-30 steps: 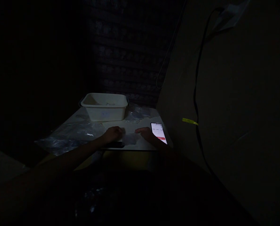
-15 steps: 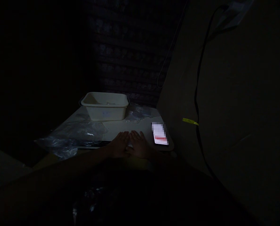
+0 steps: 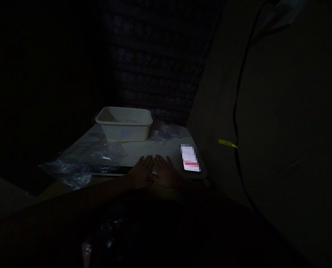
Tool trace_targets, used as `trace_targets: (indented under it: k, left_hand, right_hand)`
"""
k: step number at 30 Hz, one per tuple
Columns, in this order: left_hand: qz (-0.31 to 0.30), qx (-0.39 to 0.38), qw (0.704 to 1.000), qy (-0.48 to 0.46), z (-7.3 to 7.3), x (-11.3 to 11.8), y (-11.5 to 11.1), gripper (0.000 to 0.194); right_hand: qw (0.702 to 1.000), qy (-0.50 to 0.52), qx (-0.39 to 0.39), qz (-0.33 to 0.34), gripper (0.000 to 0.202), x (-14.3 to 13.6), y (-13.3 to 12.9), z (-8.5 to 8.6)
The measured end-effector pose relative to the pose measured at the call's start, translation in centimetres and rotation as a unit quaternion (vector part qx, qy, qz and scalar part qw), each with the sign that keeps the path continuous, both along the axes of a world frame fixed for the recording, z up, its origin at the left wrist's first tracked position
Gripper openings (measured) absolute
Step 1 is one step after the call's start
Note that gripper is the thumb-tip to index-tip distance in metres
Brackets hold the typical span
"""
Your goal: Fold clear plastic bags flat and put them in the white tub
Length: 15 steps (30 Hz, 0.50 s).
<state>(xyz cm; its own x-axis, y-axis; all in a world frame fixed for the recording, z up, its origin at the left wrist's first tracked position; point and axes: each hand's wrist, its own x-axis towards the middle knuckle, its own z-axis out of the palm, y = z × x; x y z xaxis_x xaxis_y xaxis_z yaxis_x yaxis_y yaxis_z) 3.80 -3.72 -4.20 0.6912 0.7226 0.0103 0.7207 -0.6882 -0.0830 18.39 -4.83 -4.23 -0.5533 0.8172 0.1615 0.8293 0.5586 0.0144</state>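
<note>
In dim light, my left hand (image 3: 141, 172) lies palm down at the front edge of a white table (image 3: 138, 152), its fingers stretched out. Beside it my right hand (image 3: 166, 173) rests flat in the same way, and the two hands touch or nearly touch at the fingertips and thumbs. Neither hand holds anything that I can see. To the right of my right hand lies a phone (image 3: 190, 158) with its screen lit. Behind the hands, a pale plastic tub (image 3: 126, 132) stands on the table with something small and whitish inside.
Clear plastic sheeting (image 3: 96, 153) covers the table's left side and hangs over its front edge. More clear plastic (image 3: 166, 131) lies right of the tub. A black cable (image 3: 234, 111) with a yellow tag (image 3: 226, 143) runs down the right wall.
The view has shifted very slightly. Both hands stay flat in the same place on the table, and the tub and phone have not moved.
</note>
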Motion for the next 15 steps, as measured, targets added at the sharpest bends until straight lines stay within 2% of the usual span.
trace_targets:
  k: [7, 12, 15]
  left_hand:
    - [0.000, 0.032, 0.999, 0.015, 0.2, 0.1, -0.4, 0.064]
    - [-0.020, 0.075, 0.997, -0.005, 0.6, -0.3, -1.3, 0.041]
    - [-0.057, 0.047, 0.996, -0.053, 1.5, -1.0, -1.8, 0.029]
  right_hand:
    - [1.000, -0.010, -0.001, 0.008, 0.065, 0.1, 0.1, 0.3]
    - [0.999, 0.007, -0.007, 0.045, 0.071, 0.8, -0.1, 0.8]
    - [0.996, 0.041, -0.013, 0.074, 0.060, 1.0, -0.3, 1.2]
